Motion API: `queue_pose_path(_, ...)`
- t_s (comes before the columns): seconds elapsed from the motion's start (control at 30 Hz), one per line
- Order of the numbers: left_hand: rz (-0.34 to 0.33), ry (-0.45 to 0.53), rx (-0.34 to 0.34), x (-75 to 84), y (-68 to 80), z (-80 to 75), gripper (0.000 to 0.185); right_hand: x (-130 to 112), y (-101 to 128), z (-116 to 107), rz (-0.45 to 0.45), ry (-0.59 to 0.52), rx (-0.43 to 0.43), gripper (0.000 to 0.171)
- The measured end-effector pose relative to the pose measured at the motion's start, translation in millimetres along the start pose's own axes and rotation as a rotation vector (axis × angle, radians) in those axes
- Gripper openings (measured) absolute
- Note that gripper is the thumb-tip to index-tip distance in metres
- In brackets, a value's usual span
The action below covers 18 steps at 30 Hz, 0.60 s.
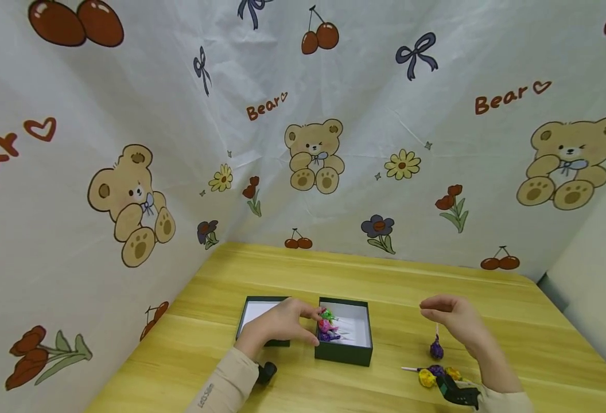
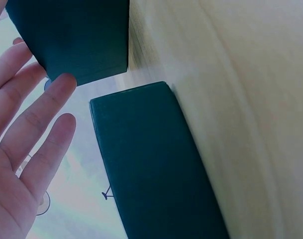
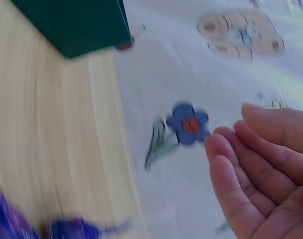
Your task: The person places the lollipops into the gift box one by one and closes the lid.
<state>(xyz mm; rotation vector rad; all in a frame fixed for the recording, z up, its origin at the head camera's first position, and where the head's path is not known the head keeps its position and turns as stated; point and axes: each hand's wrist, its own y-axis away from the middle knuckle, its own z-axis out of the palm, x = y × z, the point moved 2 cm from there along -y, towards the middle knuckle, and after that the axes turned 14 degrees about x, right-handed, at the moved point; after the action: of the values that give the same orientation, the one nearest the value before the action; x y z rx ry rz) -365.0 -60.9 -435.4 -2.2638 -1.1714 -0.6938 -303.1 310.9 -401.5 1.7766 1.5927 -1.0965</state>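
Note:
My left hand [image 1: 284, 321] reaches over the left rim of a dark green box [image 1: 343, 353] with a white inside. Its fingers are spread and nearly straight in the left wrist view. Green [image 1: 326, 314], pink [image 1: 327, 326] and purple [image 1: 327, 336] lollipops lie along that box's left side, sticks pointing right. To the right, my right hand [image 1: 460, 322] hovers above the table with fingers loosely bent. In the right wrist view its thumb stands apart from the fingers, nothing between them. Below it a purple lollipop [image 1: 436, 349] lies with its stick pointing away.
A second green box part [image 1: 246, 316], white inside, stands left of the box, partly behind my left hand. Yellow [image 1: 427, 378] and purple [image 1: 436, 370] lollipops lie near my right wrist. A cloth printed with bears [image 1: 314, 158] hangs behind the wooden table [image 1: 292, 396].

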Motion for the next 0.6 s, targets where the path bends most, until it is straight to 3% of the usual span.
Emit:
queue_pose_path(0.2,0.010,0.012,-0.002,-0.8,0.6,1.3,0.042,36.7,-2.5,-22.1,0.047,0.014,-0.087,0.041)
queue_pose_path(0.4,-0.002,-0.001,0.006,-2.4,1.6,1.7,0.043,74.1,-6.3,-18.4,0.041,-0.063,-0.210,0.048)
queue_pose_path(0.6,0.015,0.007,0.005,-0.8,1.5,2.0,0.044,88.7,-6.1,-14.0,0.020,-0.076,-0.297,0.052)
